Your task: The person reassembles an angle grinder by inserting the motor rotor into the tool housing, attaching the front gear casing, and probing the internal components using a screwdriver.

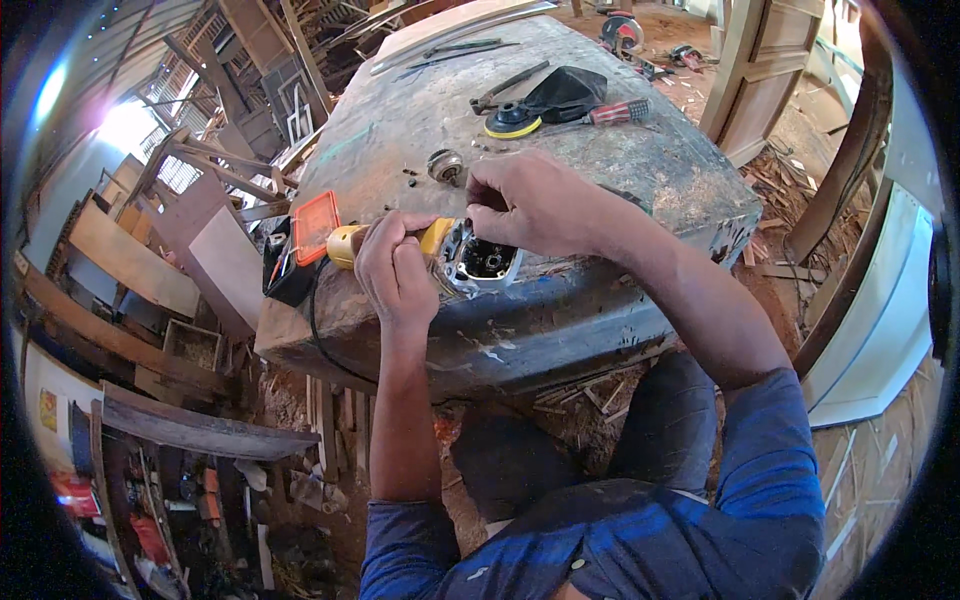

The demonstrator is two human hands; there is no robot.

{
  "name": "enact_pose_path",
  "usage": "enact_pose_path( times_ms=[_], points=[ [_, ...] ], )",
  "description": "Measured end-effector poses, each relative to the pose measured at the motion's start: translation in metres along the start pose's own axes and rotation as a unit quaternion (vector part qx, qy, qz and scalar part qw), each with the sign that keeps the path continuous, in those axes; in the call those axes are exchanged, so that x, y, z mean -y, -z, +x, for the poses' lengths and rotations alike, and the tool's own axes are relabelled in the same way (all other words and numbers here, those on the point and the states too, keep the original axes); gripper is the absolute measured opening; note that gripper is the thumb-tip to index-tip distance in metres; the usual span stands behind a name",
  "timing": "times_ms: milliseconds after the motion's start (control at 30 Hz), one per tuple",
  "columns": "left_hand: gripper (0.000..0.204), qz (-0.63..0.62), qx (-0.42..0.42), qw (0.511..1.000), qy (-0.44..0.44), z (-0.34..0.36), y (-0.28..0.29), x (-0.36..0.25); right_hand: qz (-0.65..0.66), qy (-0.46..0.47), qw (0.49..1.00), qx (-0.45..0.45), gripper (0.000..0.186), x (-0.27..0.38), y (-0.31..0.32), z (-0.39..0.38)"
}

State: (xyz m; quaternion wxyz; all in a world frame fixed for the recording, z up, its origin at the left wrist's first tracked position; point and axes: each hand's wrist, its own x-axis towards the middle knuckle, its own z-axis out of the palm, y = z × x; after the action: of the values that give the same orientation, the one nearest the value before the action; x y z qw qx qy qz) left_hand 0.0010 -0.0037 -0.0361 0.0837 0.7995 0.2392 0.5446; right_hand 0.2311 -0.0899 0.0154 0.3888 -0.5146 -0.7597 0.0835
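Observation:
My left hand is wrapped round the yellow body of a power tool, which looks like an angle grinder and lies at the bench's near edge. Its silver gear housing is uncovered, and dark, greasy insides show. Over that opening, my right hand is pinched closed at the housing's upper rim. Whatever its fingertips hold, if anything, is hidden. Beyond the housing, a round metal gear part rests on the bench, with small dark bits beside it.
The worn bench carries a black sander with a yellow pad, a red-and-grey handle and several long tools. An orange lid stands at the left corner, by a black cable. A wooden door stands right.

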Motion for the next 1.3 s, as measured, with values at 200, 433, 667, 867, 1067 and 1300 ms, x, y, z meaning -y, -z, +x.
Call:
enact_pose_path(
  times_ms=[200,433,667,867,1067,1300],
  points=[
    [0.030,-0.008,-0.013,1.000,-0.022,0.005,-0.003,-0.005,-0.027,-0.050,0.998,0.037,0.031,0.002,0.049,-0.022],
    [0.031,-0.003,-0.019,1.000,-0.020,0.000,0.000,0.003,-0.081,-0.039,0.995,-0.037,0.025,0.001,0.088,-0.034],
    [0.032,0.017,-0.025,0.999,-0.023,0.000,-0.003,0.002,-0.159,-0.080,0.979,-0.101,0.023,-0.060,0.055,-0.002],
    [0.032,0.030,-0.028,0.999,-0.035,0.001,-0.004,0.001,-0.218,-0.018,0.976,0.019,0.021,-0.046,0.040,-0.001],
    [0.030,0.013,-0.025,0.999,-0.021,0.002,-0.003,-0.003,-0.297,-0.074,0.949,0.073,0.017,-0.039,0.025,0.011],
    [0.028,-0.015,-0.027,0.999,-0.011,0.003,-0.003,-0.003,-0.203,-0.062,0.975,0.067,0.021,-0.030,0.038,0.000]
  ],
)
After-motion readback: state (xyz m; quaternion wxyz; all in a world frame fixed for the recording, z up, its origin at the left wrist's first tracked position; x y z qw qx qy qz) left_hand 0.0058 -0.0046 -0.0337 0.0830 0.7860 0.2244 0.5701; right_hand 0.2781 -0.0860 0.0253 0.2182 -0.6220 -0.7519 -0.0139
